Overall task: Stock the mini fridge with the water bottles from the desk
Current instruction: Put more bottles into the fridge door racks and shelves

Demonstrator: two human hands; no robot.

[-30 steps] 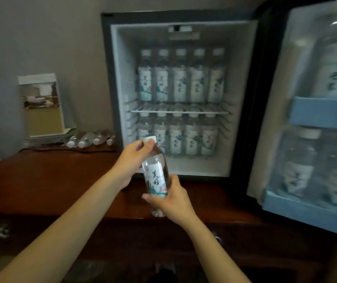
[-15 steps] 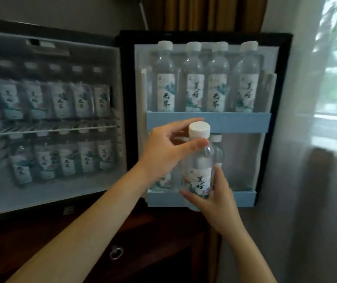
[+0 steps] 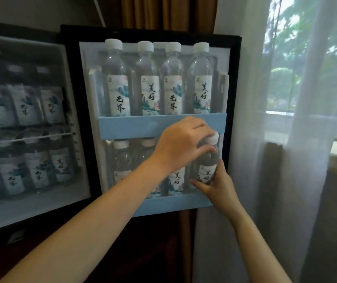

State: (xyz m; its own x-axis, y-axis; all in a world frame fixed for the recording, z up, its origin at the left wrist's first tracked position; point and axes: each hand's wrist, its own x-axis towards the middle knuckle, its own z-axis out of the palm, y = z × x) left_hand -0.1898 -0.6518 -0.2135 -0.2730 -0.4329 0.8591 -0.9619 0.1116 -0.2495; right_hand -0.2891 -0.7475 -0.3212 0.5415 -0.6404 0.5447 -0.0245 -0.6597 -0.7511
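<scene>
- The water bottle [image 3: 208, 162] stands upright at the right end of the lower door shelf [image 3: 163, 204]. Its base is hidden behind the right hand, so I cannot tell whether it is seated yet.
- The left hand [image 3: 180, 146] curls over the neck just under the white cap [image 3: 213, 137]. The right hand [image 3: 218, 187] wraps the labelled lower body from below — both hold this 1 bottle.
- Judging by the pose, the step in hand is lowering it into the end slot, just beside the neighbouring bottle [image 3: 176, 180].
- Risk: the cap sits close under the blue rail [image 3: 132, 125] of the upper door shelf, so a lift or a tilt could knock it there.
- Risk: the slot looks tight. A crooked entry could shove the neighbour or wedge the bottle against the door's side wall.
- Risk: the clear plastic looks thin and smooth — a slack hold could let it slide out over the front lip.
- Shape and finish: a round white cap, tapering clear shoulders and a straight body, with a pale label bearing black brush script and a blue-green painting.
- Both rails are flat, matte, pale-blue strips, and 4 bottles [image 3: 118, 88] fill the upper one shoulder to shoulder.
- To the left, the fridge cabinet [image 3: 77, 123] holds 2 blurred rows of bottles divided by a thin wire rack [image 3: 30, 137].
- To the right hangs a sheer white curtain [image 3: 265, 119].
</scene>
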